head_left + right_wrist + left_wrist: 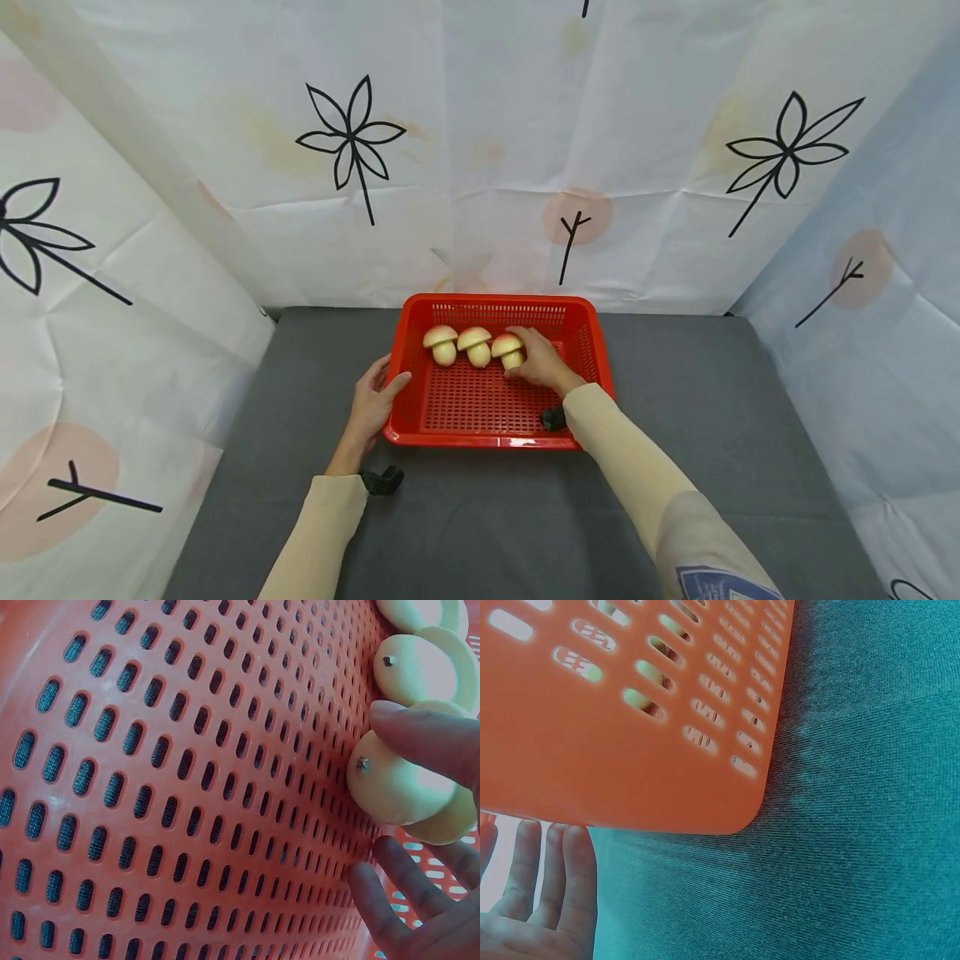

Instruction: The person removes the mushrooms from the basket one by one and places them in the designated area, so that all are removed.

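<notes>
Three mushrooms with pale stems and reddish-yellow caps sit in a row inside a red plastic basket (487,439). They are the left mushroom (442,343), the middle mushroom (476,346) and the right mushroom (508,350). My right hand (542,362) grips the right one, thumb over its pale stem (394,784) in the right wrist view and fingers around the far side. At the basket's left side, my left hand (372,406) holds the rim, thumb on top. In the left wrist view, its straight fingers (577,877) reach the outer edge of the basket wall (630,780).
The basket stands on a dark grey cloth-covered table (465,525). White curtains (495,150) with black leaf drawings rise behind the table and along both sides. A black wrist strap (382,481) is on the left wrist.
</notes>
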`<state>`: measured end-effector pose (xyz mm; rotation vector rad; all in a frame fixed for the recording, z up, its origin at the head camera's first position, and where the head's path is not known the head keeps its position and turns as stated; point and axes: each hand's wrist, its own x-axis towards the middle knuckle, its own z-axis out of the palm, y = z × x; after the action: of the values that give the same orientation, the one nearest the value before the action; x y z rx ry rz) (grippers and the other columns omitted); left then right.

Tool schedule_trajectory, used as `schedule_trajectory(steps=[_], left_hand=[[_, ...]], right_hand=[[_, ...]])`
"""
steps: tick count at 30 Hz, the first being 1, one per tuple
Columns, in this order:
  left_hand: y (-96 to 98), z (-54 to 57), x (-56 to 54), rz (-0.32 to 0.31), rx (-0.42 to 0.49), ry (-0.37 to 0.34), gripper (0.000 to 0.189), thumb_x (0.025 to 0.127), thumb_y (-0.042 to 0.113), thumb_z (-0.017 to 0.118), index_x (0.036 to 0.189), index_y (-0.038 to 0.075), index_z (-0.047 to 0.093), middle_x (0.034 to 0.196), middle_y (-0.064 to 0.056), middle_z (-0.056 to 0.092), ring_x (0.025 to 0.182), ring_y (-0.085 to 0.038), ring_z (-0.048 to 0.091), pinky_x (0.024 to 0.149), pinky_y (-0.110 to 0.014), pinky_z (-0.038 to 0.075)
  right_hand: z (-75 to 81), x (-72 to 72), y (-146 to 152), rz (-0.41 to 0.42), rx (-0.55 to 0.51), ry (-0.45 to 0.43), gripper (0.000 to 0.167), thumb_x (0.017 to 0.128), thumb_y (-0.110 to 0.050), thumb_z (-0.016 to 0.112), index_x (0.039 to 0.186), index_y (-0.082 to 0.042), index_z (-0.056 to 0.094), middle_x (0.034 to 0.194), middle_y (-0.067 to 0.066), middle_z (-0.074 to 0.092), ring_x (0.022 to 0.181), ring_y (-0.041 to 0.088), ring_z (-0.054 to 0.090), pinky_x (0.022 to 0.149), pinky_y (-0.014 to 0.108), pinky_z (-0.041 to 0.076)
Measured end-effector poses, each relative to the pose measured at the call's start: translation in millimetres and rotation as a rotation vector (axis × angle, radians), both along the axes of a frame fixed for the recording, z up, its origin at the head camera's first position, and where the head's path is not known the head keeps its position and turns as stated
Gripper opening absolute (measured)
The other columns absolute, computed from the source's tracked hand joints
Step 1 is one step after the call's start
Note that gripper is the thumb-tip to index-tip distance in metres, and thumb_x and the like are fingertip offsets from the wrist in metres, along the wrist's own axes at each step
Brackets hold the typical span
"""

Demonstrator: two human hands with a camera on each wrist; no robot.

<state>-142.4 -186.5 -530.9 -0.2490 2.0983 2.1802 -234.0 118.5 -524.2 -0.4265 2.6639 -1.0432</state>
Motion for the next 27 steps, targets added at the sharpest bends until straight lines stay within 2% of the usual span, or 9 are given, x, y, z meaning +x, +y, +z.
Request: schedule_trajectory(steps=[6,10,19,27], left_hand=[[0.2,0.5,-1.9,-0.007,0.006,-0.016,0.059,0.101,0.008,0.063,0.154,0.004,0.038,0.148,-0.024,0.047,0.13,-0.047,0.051,0.102,-0.06,0.047],[0.4,0.1,-0.6,0.0,-0.001,-0.015,0.059,0.101,0.01,0.064,0.154,0.006,0.039,0.148,-0.023,0.048,0.13,-0.045,0.052,0.102,-0.058,0.048],[-0.9,-3.7,0.2,0.015,-0.031,0.018,0.058,0.1,0.015,0.067,0.152,0.007,0.043,0.144,-0.02,0.053,0.125,-0.042,0.057,0.099,-0.055,0.051],[-0.6,-3.1,0.1,0.008,-0.033,0.016,0.059,0.1,0.015,0.067,0.153,0.007,0.042,0.145,-0.019,0.053,0.124,-0.041,0.057,0.097,-0.052,0.053]], right_hand=[[1.6,1.7,3,-0.021,-0.004,-0.02,0.083,0.08,-0.013,0.088,0.151,-0.006,0.044,0.138,0.021,0.051,0.123,0.038,0.052,0.1,0.053,0.047],[6.5,3.3,3,-0.021,-0.013,-0.023,0.082,0.082,-0.014,0.087,0.151,-0.005,0.043,0.137,0.023,0.051,0.122,0.039,0.051,0.101,0.054,0.046],[25.0,6.1,5,0.0,-0.101,0.011,0.083,0.083,-0.013,0.086,0.152,-0.007,0.042,0.144,0.018,0.049,0.127,0.037,0.051,0.099,0.054,0.049],[49.0,16.1,8,0.003,-0.187,0.033,0.082,0.083,-0.013,0.086,0.152,-0.007,0.043,0.145,0.015,0.05,0.128,0.034,0.051,0.1,0.053,0.05]])
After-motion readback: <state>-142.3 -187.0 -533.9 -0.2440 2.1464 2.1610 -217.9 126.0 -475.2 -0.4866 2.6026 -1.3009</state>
